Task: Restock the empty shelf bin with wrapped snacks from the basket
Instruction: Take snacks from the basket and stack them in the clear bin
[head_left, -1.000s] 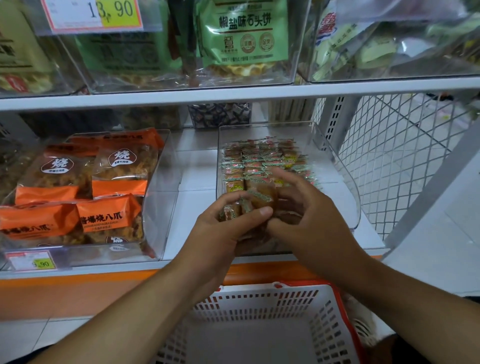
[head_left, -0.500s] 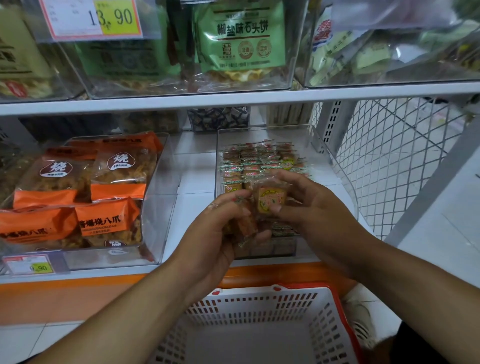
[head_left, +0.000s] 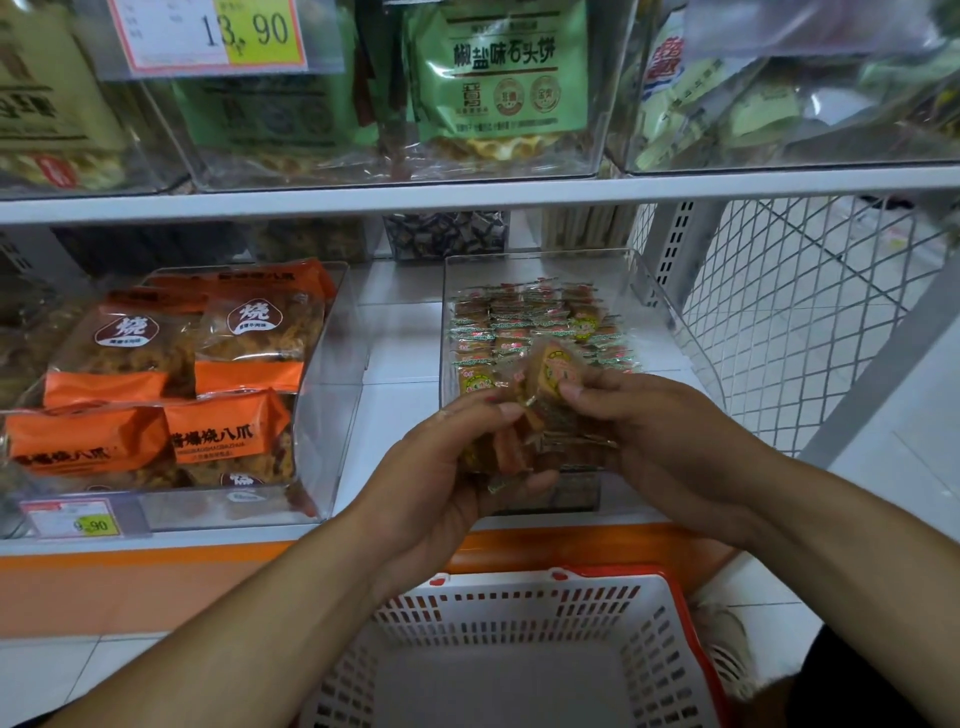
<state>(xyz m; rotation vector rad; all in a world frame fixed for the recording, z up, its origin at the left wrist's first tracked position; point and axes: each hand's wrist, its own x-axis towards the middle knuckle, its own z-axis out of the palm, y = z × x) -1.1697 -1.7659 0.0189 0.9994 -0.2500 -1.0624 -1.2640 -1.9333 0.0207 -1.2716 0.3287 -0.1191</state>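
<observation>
price tag reads 13.90; green packet reads 椒盐味石头饼

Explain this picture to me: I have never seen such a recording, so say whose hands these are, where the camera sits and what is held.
No machine here: a person wears a camera on the head, looking down at their own two bare hands. The left hand holds a small bunch of wrapped snacks. The right hand pinches one snack above the clear shelf bin, partly filled with neat rows. Below stands a white basket; its visible floor is bare. Left sits a bin of orange packs.
</observation>
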